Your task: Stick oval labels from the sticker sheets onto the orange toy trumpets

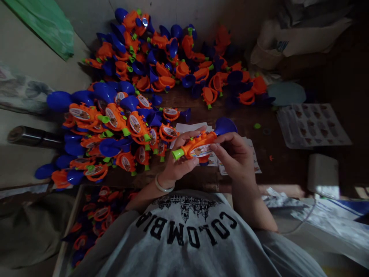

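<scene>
Nearest to me, the wearer's grey shirt [184, 257] carries the word COLOMBIA. At the wearer's left side, a crate [69, 227] contains orange and blue toy trumpets.

Both hands support one trumpet [198, 142] above the front of the worktop [279, 163]. Its green mouthpiece [178, 154] points left; its blue bell [226, 126] points away and to the right. The left hand [180, 157], with a bangle [163, 185] at the wrist, has its fingers closed around the mouthpiece end of the body. The right hand [235, 156] grips the bell end: the thumb rests on the oval label [200, 151], and the forefinger lies near the bell. Its other fingers are partly hidden.

Printed sheets [255, 156] lie beneath the hands. To the right are a pale box [323, 175] at the worktop edge with a cord [305, 217], and a stack of label sheets [314, 123]. To the left, labelled trumpets [115, 119] form a dense heap; a dark flask [37, 137] lies beside it.

Farther back, a green disc [288, 93] is located behind the stack. A second heap of trumpets [161, 73] spreads toward the wall [245, 15]; the bodies I can make out show plain orange faces. A sack [305, 38] occupies the far right.
</scene>
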### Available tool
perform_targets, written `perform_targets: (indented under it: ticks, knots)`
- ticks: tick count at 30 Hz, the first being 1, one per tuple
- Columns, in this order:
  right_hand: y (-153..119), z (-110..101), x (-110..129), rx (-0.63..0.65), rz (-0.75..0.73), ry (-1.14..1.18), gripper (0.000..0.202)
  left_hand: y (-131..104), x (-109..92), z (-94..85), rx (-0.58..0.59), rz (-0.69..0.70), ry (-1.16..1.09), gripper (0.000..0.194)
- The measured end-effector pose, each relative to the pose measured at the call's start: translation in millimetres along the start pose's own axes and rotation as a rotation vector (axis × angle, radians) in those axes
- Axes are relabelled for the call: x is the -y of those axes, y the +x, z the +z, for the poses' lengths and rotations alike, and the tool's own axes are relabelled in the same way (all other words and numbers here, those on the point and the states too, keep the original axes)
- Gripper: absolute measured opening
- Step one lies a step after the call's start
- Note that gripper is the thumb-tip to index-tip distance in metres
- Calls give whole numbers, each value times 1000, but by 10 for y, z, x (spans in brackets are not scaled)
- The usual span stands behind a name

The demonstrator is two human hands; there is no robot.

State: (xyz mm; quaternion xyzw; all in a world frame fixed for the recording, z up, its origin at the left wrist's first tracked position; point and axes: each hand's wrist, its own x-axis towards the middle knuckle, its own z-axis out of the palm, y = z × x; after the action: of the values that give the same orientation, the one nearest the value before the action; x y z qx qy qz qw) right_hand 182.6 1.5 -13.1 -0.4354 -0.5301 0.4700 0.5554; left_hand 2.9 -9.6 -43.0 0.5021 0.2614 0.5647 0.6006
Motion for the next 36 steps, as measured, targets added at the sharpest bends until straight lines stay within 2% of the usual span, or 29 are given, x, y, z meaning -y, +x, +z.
perform_targets:
  ticks: [4, 14, 21, 33, 34, 36]
  knots:
    - [3, -4, 0, 15, -1, -29, 17, 20, -22, 13, 43, 14, 18, 58]
    - [1, -26, 2, 32, -43, -80, 12, 33, -22, 17, 66, 52, 41, 58]
    - [-17, -22, -28, 33, -66, -168, 13, 37, 14, 40, 20, 81, 70, 45]
    - [7, 81, 61, -41, -346, -578, 5, 29, 31, 78, 8, 146, 162, 44]
    - [11, 74, 48, -58, -360, -622, 7, 25, 32, 75, 4, 157, 191, 44]
    - [46, 26, -19, -132, -380, -725, 34, 29, 14, 31, -1, 197, 278, 44]
